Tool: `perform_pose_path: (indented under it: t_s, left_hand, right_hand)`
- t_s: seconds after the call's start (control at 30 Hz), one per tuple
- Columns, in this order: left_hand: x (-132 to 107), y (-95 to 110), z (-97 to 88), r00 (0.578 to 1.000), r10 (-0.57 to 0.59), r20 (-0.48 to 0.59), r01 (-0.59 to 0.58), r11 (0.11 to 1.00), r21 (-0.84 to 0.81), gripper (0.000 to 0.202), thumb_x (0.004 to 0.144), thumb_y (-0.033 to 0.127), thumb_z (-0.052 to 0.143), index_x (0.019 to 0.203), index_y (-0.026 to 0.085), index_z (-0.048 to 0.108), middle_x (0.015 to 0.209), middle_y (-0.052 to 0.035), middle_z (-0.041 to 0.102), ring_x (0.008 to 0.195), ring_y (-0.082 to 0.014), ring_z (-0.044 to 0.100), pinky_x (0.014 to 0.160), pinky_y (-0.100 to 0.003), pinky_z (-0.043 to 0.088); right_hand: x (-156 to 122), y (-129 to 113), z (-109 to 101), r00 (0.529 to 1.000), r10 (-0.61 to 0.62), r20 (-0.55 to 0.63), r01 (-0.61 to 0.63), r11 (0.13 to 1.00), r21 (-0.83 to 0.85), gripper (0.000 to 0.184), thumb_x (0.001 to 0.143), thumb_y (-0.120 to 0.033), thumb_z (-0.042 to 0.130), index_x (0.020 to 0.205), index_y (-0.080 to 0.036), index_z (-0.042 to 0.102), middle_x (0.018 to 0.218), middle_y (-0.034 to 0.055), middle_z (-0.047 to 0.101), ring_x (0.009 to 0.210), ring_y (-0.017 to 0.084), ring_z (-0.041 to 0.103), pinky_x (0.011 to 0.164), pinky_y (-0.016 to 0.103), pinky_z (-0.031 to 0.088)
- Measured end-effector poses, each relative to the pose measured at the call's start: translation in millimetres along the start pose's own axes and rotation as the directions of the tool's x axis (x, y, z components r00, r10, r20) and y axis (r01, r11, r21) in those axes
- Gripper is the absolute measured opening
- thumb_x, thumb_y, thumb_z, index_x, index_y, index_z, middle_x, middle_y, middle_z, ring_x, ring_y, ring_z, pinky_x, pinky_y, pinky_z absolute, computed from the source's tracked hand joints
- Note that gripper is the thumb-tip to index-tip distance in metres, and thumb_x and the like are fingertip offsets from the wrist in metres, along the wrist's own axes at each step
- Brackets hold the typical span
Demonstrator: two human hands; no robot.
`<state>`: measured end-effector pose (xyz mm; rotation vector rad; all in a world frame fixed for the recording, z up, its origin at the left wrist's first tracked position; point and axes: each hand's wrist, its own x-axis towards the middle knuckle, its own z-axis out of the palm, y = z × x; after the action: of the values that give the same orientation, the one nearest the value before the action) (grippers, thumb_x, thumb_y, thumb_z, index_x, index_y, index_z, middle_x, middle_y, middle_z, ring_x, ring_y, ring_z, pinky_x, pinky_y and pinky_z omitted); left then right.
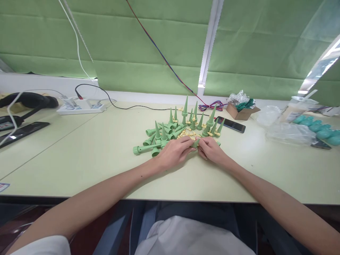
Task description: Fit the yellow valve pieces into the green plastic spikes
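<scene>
My left hand point(176, 151) is closed around a green plastic cone-shaped spike point(196, 143) just above the table. Against the spike's right side, my right hand point(211, 150) is pinched, its fingertips hiding whatever they grip. Behind both hands lies a heap of small yellow plastic pieces point(187, 133). Green spikes lie piled to the left, among them one with a wide capped end point(142, 149). Several others stand upright behind, such as a tall spike point(185, 109), some with yellow pieces fitted in their sides.
A phone point(230, 124) lies at the back right near a small cardboard box point(242, 111). Farther right are a plastic cup point(293, 109), clear bags point(290, 134) and a teal bumpy object point(317, 128). At left are a power strip point(81, 107), headphones point(29, 101) and a dark tablet-like device point(23, 131).
</scene>
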<state>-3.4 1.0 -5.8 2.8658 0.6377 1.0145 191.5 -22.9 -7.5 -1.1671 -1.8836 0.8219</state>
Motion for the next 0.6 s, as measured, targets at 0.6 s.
perform_pose_path:
  t_s: [0.6]
  left_hand:
    - [4.2, 0.3, -1.7, 0.979, -0.188, -0.076, 0.175, 0.973, -0.15, 0.014, 0.096, 0.023, 0.051, 0.099, 0.017, 0.063, 0.104, -0.0065, 0.066, 0.074, -0.0127, 0.06, 0.065, -0.026, 0.047]
  right_hand:
    - [2.6, 6.6, 7.8, 0.993, 0.071, -0.097, -0.046, 0.969, 0.241, 0.058, 0.097, -0.062, 0.039, 0.055, -0.021, 0.04, 0.041, -0.0044, 0.039, 0.033, 0.009, 0.038, 0.038, 0.026, 0.029]
